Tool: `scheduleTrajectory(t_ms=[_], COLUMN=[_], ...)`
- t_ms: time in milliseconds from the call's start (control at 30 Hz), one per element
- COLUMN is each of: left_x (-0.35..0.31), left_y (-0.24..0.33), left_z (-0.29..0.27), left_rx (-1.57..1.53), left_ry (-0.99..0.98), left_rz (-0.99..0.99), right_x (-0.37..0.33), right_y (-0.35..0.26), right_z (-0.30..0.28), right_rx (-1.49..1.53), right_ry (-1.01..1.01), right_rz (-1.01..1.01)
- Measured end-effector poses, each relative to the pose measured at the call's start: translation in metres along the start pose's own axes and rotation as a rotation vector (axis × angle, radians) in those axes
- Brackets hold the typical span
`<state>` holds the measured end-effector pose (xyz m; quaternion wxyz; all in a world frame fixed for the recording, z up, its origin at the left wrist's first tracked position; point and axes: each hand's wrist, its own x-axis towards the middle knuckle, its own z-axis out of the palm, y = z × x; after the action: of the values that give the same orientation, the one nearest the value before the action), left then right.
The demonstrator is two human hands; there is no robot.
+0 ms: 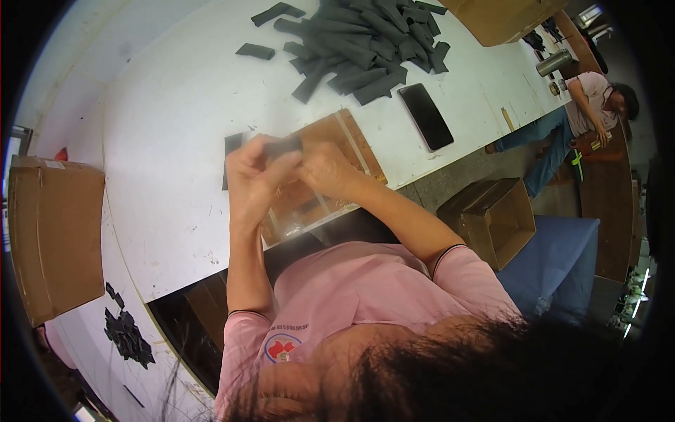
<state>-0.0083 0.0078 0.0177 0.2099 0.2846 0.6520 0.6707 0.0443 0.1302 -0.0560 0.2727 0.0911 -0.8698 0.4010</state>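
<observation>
Between my hands, above a brown board (351, 151), is a short dark grey tube-like piece (284, 146), blurred by motion. My left hand (254, 169) is closed on its left end, thumb across the near side. Against the piece's right end lies my right hand (327, 169), fingers curled; the blur hides whether they grip it. Next to my left wrist a flat dark strip (230, 165) lies on the white table, partly covered by that hand. Beyond my hands a large heap of similar dark grey pieces (358, 46) is spread, with a loose piece (254, 51) to its left.
A black phone (426, 117) lies right of the board. Cardboard boxes stand at the far right (503, 17), the left (60, 235) and beside my right arm (492, 221). Small black pieces (128, 337) lie at lower left. Another person (590, 102) sits at right, near a metal flask (554, 62).
</observation>
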Motion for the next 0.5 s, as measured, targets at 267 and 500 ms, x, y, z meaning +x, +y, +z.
scheduleTrajectory(t_ms=[267, 500], left_x=[-0.013, -0.013], left_y=[-0.013, -0.021], left_z=[0.004, -0.017], left_rx=[-0.207, -0.961], left_ry=[0.205, 0.165], left_rz=[0.21, 0.254], right_x=[0.013, 0.024], right_y=[-0.018, -0.02], right_z=[-0.018, -0.021], right_rx=[0.026, -0.199], right_ry=[-0.057, -0.194], right_rz=[0.101, -0.08])
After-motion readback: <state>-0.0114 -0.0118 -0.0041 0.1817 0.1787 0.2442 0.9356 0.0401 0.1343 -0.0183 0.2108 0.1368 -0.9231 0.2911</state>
